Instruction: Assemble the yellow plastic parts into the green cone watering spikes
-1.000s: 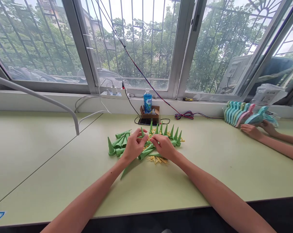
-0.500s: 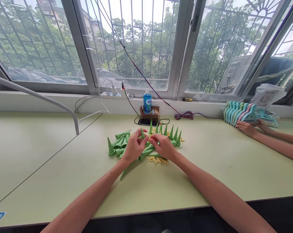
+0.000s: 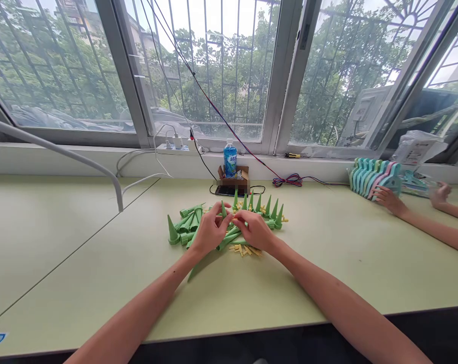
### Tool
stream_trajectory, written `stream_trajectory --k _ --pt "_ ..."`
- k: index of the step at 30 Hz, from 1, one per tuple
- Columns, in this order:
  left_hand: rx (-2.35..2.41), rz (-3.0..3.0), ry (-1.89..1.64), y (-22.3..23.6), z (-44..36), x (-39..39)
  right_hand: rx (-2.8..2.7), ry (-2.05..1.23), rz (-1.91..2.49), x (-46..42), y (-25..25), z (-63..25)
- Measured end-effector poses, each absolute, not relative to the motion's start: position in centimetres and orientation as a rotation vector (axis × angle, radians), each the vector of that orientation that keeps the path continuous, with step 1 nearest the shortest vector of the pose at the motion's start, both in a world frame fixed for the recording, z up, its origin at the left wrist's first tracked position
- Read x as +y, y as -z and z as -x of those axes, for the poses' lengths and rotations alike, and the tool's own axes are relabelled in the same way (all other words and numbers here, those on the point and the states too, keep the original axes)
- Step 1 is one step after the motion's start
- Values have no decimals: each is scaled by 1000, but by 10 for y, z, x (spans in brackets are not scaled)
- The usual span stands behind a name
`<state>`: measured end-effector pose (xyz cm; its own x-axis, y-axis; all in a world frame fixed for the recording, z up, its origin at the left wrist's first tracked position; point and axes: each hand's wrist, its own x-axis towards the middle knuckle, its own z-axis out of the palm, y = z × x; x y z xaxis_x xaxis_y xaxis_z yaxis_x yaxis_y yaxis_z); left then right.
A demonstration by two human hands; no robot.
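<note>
My left hand (image 3: 210,227) is closed around a green plastic spike (image 3: 223,208), whose pointed tip sticks up between the fingers. Close against it, my right hand (image 3: 255,228) pinches what looks like a small yellow peg, mostly hidden by the fingertips. The fingertips of both hands nearly meet. Left of my hands lie several loose green spikes (image 3: 185,222), with one upright cone (image 3: 172,230) at the edge. More green cones (image 3: 267,207) stand in a row behind my right hand, among yellow pegs. A small heap of yellow pegs (image 3: 245,250) lies in front of my right wrist.
Behind the pile are a blue bottle (image 3: 230,161), a small cardboard box (image 3: 244,174) and a dark phone (image 3: 229,190). A bundled cable (image 3: 287,180) lies near the sill. On the right, another person's hands (image 3: 391,201) are by a row of pastel hangers (image 3: 375,176).
My hands have barely moved and keep their grips. The other person's hands have shifted at the hangers, the farther one moving right, away from them.
</note>
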<state>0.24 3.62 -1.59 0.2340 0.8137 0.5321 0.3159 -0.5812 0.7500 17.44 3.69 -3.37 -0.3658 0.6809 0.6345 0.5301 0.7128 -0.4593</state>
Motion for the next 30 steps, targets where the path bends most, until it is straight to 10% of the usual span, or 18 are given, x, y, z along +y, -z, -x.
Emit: stream_trajectory --k 30 --pt "1047 -2004 -1391 18 -3 38 -2042 -223 919 37 34 -175"
